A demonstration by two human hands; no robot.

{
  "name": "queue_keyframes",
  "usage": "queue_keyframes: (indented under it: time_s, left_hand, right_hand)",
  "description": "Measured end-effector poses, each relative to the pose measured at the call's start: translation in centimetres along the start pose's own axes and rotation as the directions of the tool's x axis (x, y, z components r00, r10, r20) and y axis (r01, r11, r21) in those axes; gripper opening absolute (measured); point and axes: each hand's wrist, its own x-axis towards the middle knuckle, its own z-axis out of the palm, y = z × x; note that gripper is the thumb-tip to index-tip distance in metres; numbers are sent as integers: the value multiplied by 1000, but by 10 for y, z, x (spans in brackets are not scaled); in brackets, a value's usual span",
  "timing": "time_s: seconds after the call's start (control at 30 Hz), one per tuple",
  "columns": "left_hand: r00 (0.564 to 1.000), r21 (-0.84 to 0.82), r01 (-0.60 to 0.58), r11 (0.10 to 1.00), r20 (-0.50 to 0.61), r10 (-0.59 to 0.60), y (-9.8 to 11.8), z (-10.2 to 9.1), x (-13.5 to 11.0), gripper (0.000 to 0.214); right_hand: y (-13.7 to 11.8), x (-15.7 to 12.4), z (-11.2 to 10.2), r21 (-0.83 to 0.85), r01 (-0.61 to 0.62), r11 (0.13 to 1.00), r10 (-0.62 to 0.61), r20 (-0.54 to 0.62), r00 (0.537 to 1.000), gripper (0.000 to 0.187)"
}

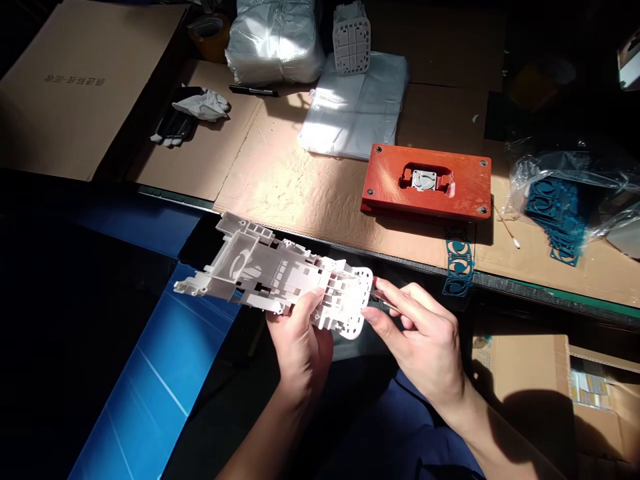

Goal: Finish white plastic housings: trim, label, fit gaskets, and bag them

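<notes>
Apparently the right hand [430, 330], pinching a thin tool [384, 302], works the end of the white frame [297, 279] the left hand [303, 347] grips, needing steadiness next.

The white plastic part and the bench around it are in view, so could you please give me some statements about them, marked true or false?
1. The left hand holds the white plastic part. True.
2. The red block lies left of the gloves in the picture. False: it lies to their right.
3. A black pen lies on the bench. True.
4. The right hand rests on the red block. False: it is at the part's rounded end.
</notes>
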Motion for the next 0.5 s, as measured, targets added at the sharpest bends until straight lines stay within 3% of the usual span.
queue_keyframes:
  time_s: [0.37,0.5]
  left_hand:
    - [1000,-17,-17,1000,17,18,-3,-2,-2,36]
    - [1000,-15,-16,1000,17,16,-3,-3,-3,37]
  right_hand:
    - [1,-3,4,-11,22,1000,-22,-19,1000,31]
    - [0,-1,5,16,4,1000,-4,-16,1000,39]
